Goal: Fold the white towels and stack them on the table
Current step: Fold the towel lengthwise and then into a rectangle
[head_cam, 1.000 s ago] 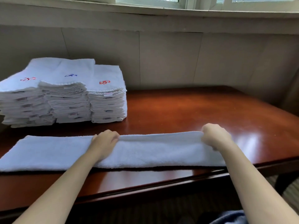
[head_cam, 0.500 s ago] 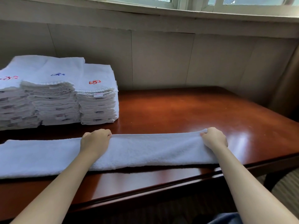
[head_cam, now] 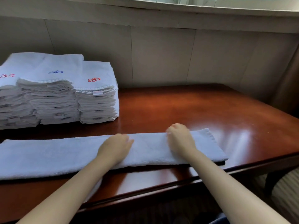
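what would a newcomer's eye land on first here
The long white towel, folded into a strip along the near edge of the table, with the left hand and right hand resting on it. Next, the three tall stacks of folded towels at far left.

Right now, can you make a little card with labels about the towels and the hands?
towel: one long folded strip, flat along the near edge of the table
left hand: rests flat on the towel near its middle
right hand: on the towel nearer its right end; blurred, grip unclear
stacks: three piles of folded towels, side by side, back left
logos: red, blue, red on the top towels
table: shiny reddish wood
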Available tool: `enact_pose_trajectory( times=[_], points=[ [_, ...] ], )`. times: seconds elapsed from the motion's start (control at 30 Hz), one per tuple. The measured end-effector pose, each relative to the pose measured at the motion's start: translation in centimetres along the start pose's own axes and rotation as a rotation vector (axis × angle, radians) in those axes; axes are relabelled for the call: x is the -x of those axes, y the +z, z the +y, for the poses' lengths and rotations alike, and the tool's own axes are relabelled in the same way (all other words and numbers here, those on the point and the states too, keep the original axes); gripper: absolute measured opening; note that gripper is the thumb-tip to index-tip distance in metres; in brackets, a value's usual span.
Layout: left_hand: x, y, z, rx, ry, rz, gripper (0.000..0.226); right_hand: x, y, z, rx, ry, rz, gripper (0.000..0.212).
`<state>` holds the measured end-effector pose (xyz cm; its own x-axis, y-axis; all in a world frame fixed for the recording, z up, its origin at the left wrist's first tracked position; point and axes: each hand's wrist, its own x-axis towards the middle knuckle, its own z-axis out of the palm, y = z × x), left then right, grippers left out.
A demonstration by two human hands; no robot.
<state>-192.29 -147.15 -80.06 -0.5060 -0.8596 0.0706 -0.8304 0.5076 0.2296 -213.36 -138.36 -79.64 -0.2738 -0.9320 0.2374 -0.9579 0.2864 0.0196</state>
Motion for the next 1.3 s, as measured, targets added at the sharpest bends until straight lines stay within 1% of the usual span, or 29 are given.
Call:
enact_pose_trajectory(
  times=[0.03, 0.07, 0.1, 0.13, 0.23, 0.33, 0.47, 0.53, 0.6, 0.63, 0.73, 0.8, 0.87, 0.97, 1.07, 1.17, 1.2, 1.23, 1.3],
  points=[
    [0.3, 0.5, 0.3, -0.009, 0.036, -0.091, 0.044, 0.2, 0.8, -1.4, -0.069, -0.093, -0.094, 0.026],
    [0.6, 0.9, 0.3, -0.034, 0.061, -0.143, 0.053, 0.5, 1.5, -2.6, -0.126, -0.127, -0.193, 0.035],
    [0.8, 1.1, 0.0, -0.055, 0.077, -0.154, 0.058, 1.0, 2.0, -3.2, -0.176, -0.106, -0.259, 0.046],
    [0.9, 1.2, -0.5, -0.069, 0.09, -0.15, 0.06, 1.2, 2.4, -3.3, -0.214, -0.079, -0.272, 0.053],
    [0.8, 0.9, -2.3, -0.056, 0.097, -0.174, 0.06, 1.0, 2.5, -2.4, -0.24, -0.085, -0.239, 0.054],
    [0.5, 0.0, -4.5, -0.064, 0.059, -0.181, 0.06, 0.1, 2.1, -2.1, -0.259, -0.111, -0.254, 0.052],
    [0.7, -1.3, -8.3, -0.085, -0.05, -0.171, 0.061, -0.7, 1.7, -2.3, -0.235, -0.117, -0.296, 0.051],
    [1.2, -2.1, -10.0, -0.154, -0.113, -0.147, 0.061, -1.0, 1.3, -2.7, -0.165, -0.111, -0.325, 0.05],
    [1.7, -2.7, -11.1, -0.228, -0.152, -0.112, 0.061, -1.3, 0.9, -4.2, -0.072, -0.115, -0.33, 0.052],
    [2.0, -2.9, -11.3, -0.223, -0.161, -0.102, 0.061, -1.5, 0.7, -5.5, -0.062, -0.129, -0.313, 0.054],
    [3.1, -2.6, -11.2, -0.081, -0.157, -0.155, 0.061, -1.6, 0.8, -10.7, -0.181, -0.214, -0.25, 0.05],
    [3.8, -1.9, -11.6, -0.082, -0.122, -0.155, 0.06, -1.4, 1.4, -13.6, -0.233, -0.268, -0.257, 0.053],
    [4.1, -2.0, -13.4, -0.088, -0.148, -0.113, 0.059, -1.5, 2.2, -15.0, -0.226, -0.279, -0.288, 0.056],
    [4.7, -3.2, -17.8, -0.076, -0.331, -0.081, 0.06, -2.4, 2.7, -15.1, -0.202, -0.266, -0.338, 0.056],
    [5.9, -4.6, -22.3, -0.053, -0.598, -0.06, 0.064, -2.9, 2.6, -15.4, -0.181, -0.261, -0.38, 0.055],
    [7.4, -5.4, -25.1, -0.011, -0.889, 0.002, 0.07, -3.2, 2.5, -16.5, -0.171, -0.27, -0.359, 0.052],
    [7.8, -5.5, -25.7, 0.014, -0.961, 0.027, 0.073, -3.2, 2.4, -17.0, -0.179, -0.286, -0.347, 0.052],
    [8.3, -5.6, -25.9, 0.042, -1.017, 0.054, 0.075, -3.1, 2.4, -17.6, -0.191, -0.307, -0.334, 0.053],
    [9.0, -5.8, -26.3, 0.094, -1.069, 0.159, 0.072, -2.9, 2.5, -18.7, -0.212, -0.362, -0.313, 0.054]
  ],
)
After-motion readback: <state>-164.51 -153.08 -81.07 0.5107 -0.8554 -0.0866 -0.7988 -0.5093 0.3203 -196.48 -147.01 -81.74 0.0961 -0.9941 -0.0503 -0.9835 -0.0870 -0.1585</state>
